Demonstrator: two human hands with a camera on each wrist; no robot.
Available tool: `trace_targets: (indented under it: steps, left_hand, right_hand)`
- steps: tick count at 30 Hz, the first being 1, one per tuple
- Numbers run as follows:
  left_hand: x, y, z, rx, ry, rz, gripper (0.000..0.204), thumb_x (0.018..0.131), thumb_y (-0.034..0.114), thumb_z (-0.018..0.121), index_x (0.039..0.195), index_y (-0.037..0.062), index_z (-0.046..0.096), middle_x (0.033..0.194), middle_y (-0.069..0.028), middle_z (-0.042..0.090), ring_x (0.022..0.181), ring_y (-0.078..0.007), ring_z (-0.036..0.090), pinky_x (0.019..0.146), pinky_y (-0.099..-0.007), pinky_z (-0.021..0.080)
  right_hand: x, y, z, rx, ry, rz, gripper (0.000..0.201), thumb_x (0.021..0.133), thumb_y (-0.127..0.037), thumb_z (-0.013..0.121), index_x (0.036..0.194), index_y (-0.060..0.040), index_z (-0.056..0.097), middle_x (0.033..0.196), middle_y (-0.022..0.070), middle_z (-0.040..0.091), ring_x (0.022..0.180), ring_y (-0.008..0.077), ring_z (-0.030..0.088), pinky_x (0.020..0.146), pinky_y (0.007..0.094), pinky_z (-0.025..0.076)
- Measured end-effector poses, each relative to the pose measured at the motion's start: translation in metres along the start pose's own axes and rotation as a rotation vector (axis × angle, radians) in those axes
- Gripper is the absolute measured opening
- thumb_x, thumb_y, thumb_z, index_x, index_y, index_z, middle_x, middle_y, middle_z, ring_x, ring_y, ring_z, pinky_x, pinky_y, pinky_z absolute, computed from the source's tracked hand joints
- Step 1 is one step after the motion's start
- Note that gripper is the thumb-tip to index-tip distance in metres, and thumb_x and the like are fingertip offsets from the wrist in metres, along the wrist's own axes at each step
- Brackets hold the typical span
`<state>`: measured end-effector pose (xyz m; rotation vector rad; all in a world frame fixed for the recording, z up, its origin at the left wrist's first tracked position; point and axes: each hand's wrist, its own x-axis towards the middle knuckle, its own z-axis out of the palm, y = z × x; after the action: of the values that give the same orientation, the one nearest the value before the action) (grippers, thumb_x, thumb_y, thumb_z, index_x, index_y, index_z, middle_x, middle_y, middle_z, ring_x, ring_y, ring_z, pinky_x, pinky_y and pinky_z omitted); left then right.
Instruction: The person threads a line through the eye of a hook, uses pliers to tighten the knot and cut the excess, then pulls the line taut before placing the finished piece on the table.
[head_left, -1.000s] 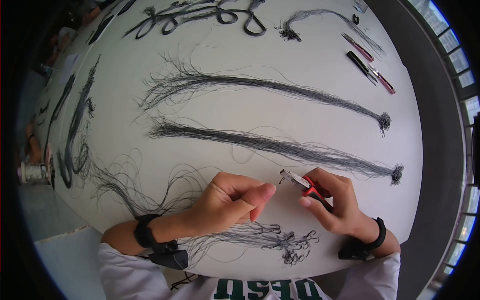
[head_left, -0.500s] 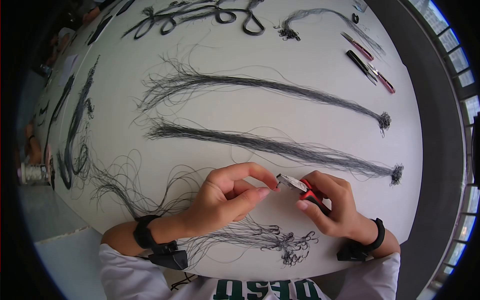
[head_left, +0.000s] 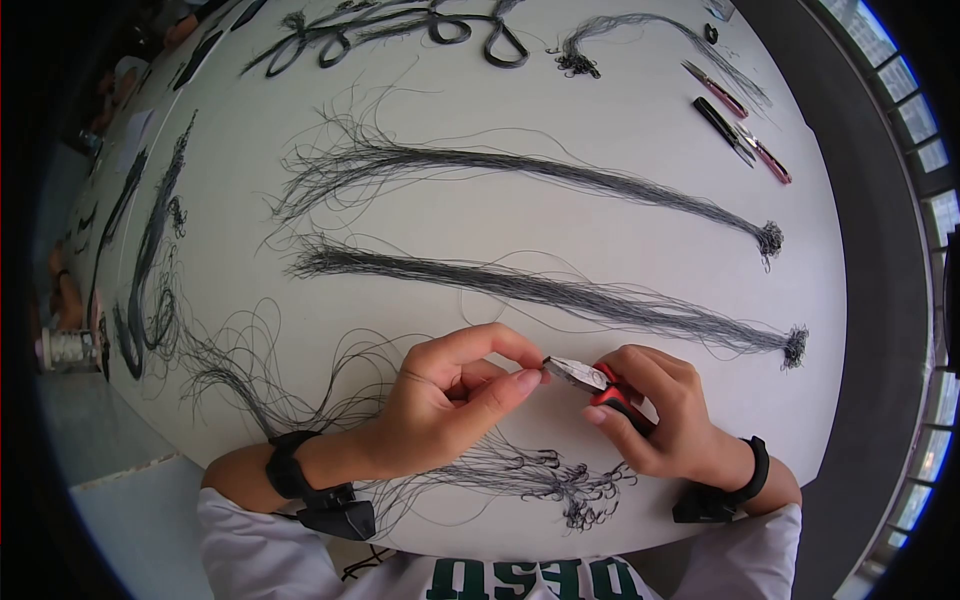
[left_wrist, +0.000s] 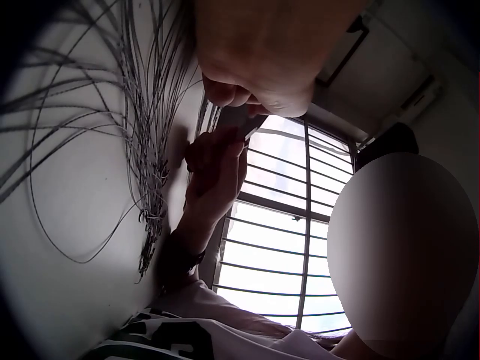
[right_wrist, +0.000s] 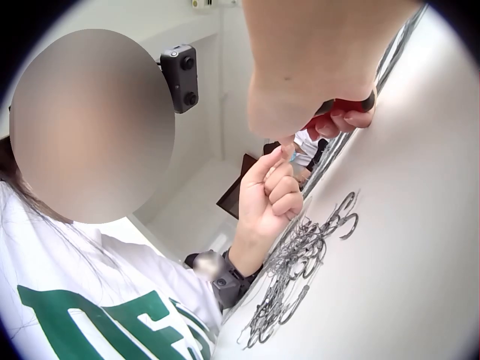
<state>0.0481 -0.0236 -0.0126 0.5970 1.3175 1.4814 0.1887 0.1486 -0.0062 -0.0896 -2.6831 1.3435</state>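
Observation:
My right hand grips pliers with red and black handles, their metal nose pointing left. The left hand has thumb and forefinger brought together at the tip of that nose, pinching a small dark hook mostly hidden by the fingertips. Its other fingers curl in below. Under both hands lies a bundle of fish hooks on thin dark lines, spread on the white table. The right wrist view shows these hooks closer, beside the left hand.
Beyond the hands stretch two long bundles of dark line, a nearer one and a farther one, each with clustered ends at right. Thread snips lie at the far right. Looped bundles lie at the back; a spool stands left.
The left thumb and forefinger have opened out and closed again at the pliers' tip. The right hand with the pliers has shifted slightly left.

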Motion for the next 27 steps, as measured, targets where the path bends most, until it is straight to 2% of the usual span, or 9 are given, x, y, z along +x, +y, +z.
trace_targets:
  steps: [7,9,13,19,21,23,24,26,27]
  left_hand:
    - [0.000,0.001,-0.002,-0.082,0.109,-0.013,0.009,0.092,0.010,0.051,0.098,0.0030,0.052,0.052,0.0094,0.040,0.048,0.0032,0.029,0.046,-0.0164,0.021]
    - [0.000,0.000,-0.005,-0.096,0.103,0.009,0.009,0.092,0.010,0.051,0.098,0.0031,0.052,0.053,0.0090,0.041,0.048,0.0034,0.030,0.046,-0.0160,0.022]
    - [-0.001,0.001,-0.002,-0.029,0.068,0.070,0.007,0.092,0.008,0.051,0.097,0.0028,0.051,0.058,0.0075,0.044,0.052,0.0039,0.033,0.048,-0.0149,0.025]
    - [0.000,-0.007,-0.003,0.145,-0.008,0.198,0.006,0.091,0.001,0.048,0.096,-0.0005,0.051,0.065,0.0010,0.055,0.052,0.0018,0.037,0.049,-0.0167,0.032]
    - [0.000,-0.010,-0.005,0.173,-0.041,0.197,0.005,0.091,0.003,0.050,0.095,0.0008,0.052,0.062,0.0035,0.052,0.053,0.0017,0.038,0.049,-0.0170,0.030]
    - [0.000,-0.011,-0.004,0.199,-0.076,0.194,0.004,0.090,0.005,0.052,0.093,0.0022,0.053,0.060,0.0059,0.049,0.054,0.0016,0.038,0.049,-0.0174,0.028]
    - [0.001,-0.011,-0.002,0.231,-0.101,0.221,0.003,0.089,0.004,0.053,0.092,0.0026,0.053,0.057,0.0054,0.048,0.052,0.0008,0.037,0.048,-0.0182,0.028]
    - [0.001,-0.009,-0.001,0.260,-0.130,0.247,0.003,0.088,0.003,0.054,0.091,0.0030,0.054,0.055,0.0049,0.047,0.050,-0.0001,0.037,0.046,-0.0190,0.028]
    - [0.001,-0.004,-0.002,0.347,-0.174,0.250,0.003,0.086,0.002,0.056,0.089,0.0021,0.055,0.055,0.0029,0.051,0.048,-0.0001,0.040,0.045,-0.0189,0.029]
  right_hand:
    - [-0.002,0.001,0.004,-0.033,0.113,-0.019,0.029,0.074,-0.013,0.069,0.094,0.0017,0.055,0.072,0.0110,0.055,0.057,0.0243,0.051,0.051,0.0319,0.041]
    - [0.000,-0.001,0.007,-0.264,0.221,-0.031,0.033,0.072,-0.011,0.067,0.099,0.0001,0.053,0.079,0.0094,0.055,0.064,0.0242,0.050,0.059,0.0327,0.040]
    - [-0.002,-0.003,0.009,-0.450,0.055,-0.062,0.040,0.066,-0.009,0.066,0.103,-0.0025,0.052,0.093,0.0094,0.053,0.080,0.0254,0.048,0.074,0.0356,0.036]
    - [-0.002,-0.001,0.014,-0.515,0.019,-0.132,0.043,0.064,-0.010,0.067,0.104,-0.0025,0.052,0.100,0.0110,0.049,0.086,0.0274,0.048,0.075,0.0386,0.037]
    - [0.000,-0.003,0.013,-0.515,0.028,-0.146,0.041,0.064,-0.010,0.067,0.103,-0.0030,0.053,0.100,0.0111,0.050,0.086,0.0276,0.048,0.074,0.0391,0.038]
    - [0.003,-0.010,0.009,-0.311,0.137,-0.207,0.029,0.067,-0.008,0.066,0.094,-0.0026,0.057,0.092,0.0098,0.054,0.079,0.0269,0.050,0.070,0.0372,0.040]
    - [0.003,-0.008,0.007,-0.312,0.137,-0.204,0.029,0.067,-0.008,0.066,0.094,-0.0026,0.057,0.092,0.0098,0.054,0.079,0.0269,0.050,0.070,0.0372,0.040]
    - [-0.001,-0.005,0.004,0.050,0.080,-0.169,0.015,0.073,-0.004,0.063,0.087,-0.0017,0.059,0.082,0.0078,0.057,0.071,0.0220,0.051,0.059,0.0306,0.041]
    - [-0.002,-0.009,0.007,0.199,0.089,-0.014,0.005,0.078,-0.002,0.061,0.083,-0.0007,0.059,0.071,0.0055,0.056,0.061,0.0153,0.050,0.050,0.0249,0.038]
